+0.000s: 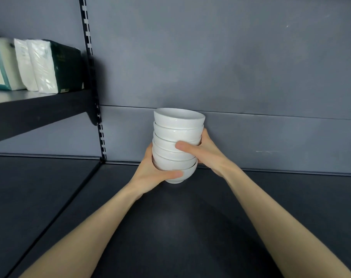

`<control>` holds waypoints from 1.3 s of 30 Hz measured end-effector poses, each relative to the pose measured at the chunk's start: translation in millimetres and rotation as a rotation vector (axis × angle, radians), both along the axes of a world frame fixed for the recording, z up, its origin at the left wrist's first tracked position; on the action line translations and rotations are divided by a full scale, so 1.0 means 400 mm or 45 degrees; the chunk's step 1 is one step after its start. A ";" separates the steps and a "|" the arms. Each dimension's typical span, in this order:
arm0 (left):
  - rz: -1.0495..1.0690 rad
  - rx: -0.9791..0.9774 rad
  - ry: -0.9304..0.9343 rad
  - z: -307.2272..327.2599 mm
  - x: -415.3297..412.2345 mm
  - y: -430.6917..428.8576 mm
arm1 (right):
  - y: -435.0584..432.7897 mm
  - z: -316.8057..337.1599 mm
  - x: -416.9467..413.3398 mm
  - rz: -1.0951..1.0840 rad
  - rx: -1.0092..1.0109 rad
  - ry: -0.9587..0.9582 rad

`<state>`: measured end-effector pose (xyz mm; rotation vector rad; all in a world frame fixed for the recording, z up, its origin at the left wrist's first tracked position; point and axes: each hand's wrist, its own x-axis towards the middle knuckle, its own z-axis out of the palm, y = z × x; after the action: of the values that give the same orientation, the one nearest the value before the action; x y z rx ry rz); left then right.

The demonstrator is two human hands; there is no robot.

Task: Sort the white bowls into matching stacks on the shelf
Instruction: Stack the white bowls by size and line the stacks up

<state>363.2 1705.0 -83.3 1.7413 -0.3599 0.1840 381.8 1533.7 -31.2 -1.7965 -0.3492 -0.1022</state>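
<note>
Upper shelf point(40, 109) is jutting in at far left, carrying white and dark green packages point(36, 67) standing side by side; its front edge is stopping at the slotted upright point(94, 93). Below it, the dark lower shelf point(190, 227) is running wide and bare, seam line cutting diagonally at left, plenty of open room on both sides of the stack and toward the front. Left hand point(150, 173) is reaching in from lower left, grip clamped on the bottom of the bowl stack point(177, 145), thumb lying across the lowest bowl's front. Stack is sitting mid-shelf near the grey back panel point(250, 67), about six white bowls nested, leaning slightly; cannot tell if its foot is touching the shelf or just above it. Right hand point(202, 153) is coming in from lower right, grip clamped on the stack's middle, thumb in front, fingers wrapping behind. Right of it the shelf is staying open out to the frame edge.
</note>
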 end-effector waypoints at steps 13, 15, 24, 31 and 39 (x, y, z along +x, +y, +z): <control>0.030 -0.076 0.091 -0.008 -0.004 0.021 | -0.066 -0.027 0.008 0.186 -0.111 0.180; -0.004 -0.070 0.078 -0.007 -0.007 0.021 | -0.066 -0.032 0.008 0.202 -0.164 0.155; -0.002 -0.044 0.025 -0.016 -0.004 0.018 | -0.064 -0.040 0.007 0.142 -0.185 0.087; 0.031 0.001 0.025 -0.024 0.004 0.023 | -0.064 -0.037 0.005 0.114 -0.179 0.052; 0.023 0.022 0.018 -0.025 0.003 0.022 | -0.067 -0.033 0.004 0.103 -0.183 0.044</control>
<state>364.4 1713.9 -93.2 1.7629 -0.3365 0.1822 383.2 1506.9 -44.3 -1.9210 -0.4130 0.0110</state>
